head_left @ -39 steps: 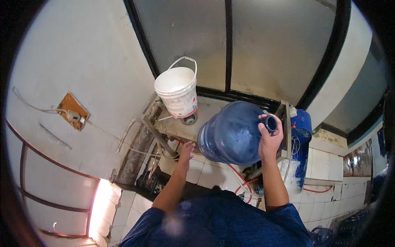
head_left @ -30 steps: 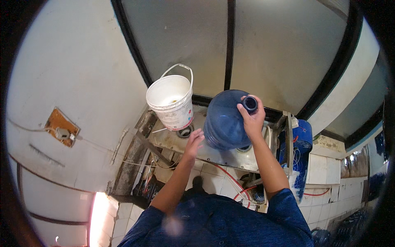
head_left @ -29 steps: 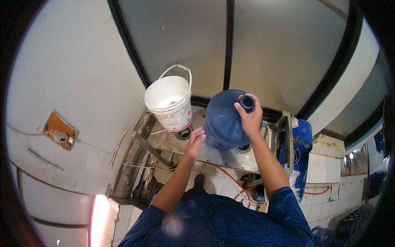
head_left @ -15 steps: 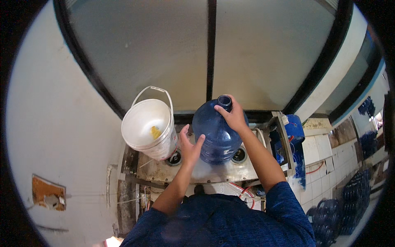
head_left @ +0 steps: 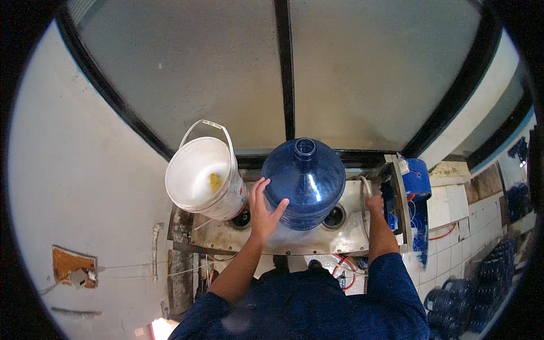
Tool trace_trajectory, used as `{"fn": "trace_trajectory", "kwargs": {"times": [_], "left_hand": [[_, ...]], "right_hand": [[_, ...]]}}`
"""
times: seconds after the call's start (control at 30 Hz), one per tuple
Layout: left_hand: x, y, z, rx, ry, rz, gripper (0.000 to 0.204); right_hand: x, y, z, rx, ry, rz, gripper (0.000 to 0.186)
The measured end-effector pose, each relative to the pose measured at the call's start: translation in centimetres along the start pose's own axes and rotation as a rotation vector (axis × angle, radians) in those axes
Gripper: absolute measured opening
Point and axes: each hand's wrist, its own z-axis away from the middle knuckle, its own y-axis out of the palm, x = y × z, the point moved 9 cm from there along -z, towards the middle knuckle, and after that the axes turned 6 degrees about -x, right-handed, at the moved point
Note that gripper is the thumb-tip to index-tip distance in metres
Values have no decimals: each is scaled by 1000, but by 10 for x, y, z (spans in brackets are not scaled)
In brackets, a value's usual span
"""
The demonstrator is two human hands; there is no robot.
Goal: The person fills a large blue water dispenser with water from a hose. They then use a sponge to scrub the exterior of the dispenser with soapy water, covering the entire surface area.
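Observation:
A blue water jug (head_left: 306, 182) stands upright on the steel counter (head_left: 294, 242), between two round openings. My left hand (head_left: 264, 207) rests against the jug's left side, fingers spread and open. My right hand (head_left: 375, 207) is at the counter's right, closed on a pale hose (head_left: 364, 190). Left of the jug a white bucket (head_left: 188, 170), handle raised, holds something yellow (head_left: 215, 182) at its bottom.
A framed frosted panel (head_left: 368, 73) rises behind the counter. A blue barrel (head_left: 416, 178) stands at the right, with several jugs (head_left: 447, 303) farther down on the tiled floor. A socket (head_left: 79, 277) with cables is on the left wall. Red hoses (head_left: 354, 283) lie below the counter.
The jug, earlier tilted in my right hand, now stands upright on the counter. My right hand has let go of its neck and moved right to the hose; my left hand has reached its side.

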Motion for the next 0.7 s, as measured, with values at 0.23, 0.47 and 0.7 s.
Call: {"fn": "trace_trajectory", "kwargs": {"times": [0.23,0.47,0.7], "left_hand": [[24,-4,8,-63,-76,41,72],[22,12,12,-98,-119,144,68],[20,25,43,-406,-170,342,60]], "right_hand": [[11,20,45,492,-15,-940,25],[-23,-210,184,1199,-406,-1078,54],[61,-247,230,1032,-226,-1338,23]]}}
